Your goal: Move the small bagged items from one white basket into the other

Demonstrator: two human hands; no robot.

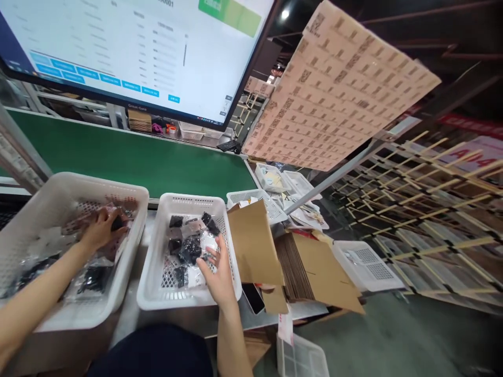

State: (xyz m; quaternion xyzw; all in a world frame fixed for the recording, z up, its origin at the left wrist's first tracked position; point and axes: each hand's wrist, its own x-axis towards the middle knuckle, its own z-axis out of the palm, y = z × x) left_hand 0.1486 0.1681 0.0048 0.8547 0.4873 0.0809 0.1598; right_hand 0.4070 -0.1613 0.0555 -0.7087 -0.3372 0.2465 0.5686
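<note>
Working remotely, I had the left hand (100,228) at a black item (117,223) in the left bin (98,184), grip unclear, the right hand (218,272) spread over packets (191,248) in the right bin (181,300), seemingly set close for reach.

White perforated baskets (188,198), black packets (190,248), green conveyor belt (173,162), brown cardboard (255,238), blue on-screen buttons (110,79)

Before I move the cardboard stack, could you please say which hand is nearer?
Right: the right hand is over one white basket, left of the cardboard stack; the left hand is farther left, inside the leftmost basket.
</note>
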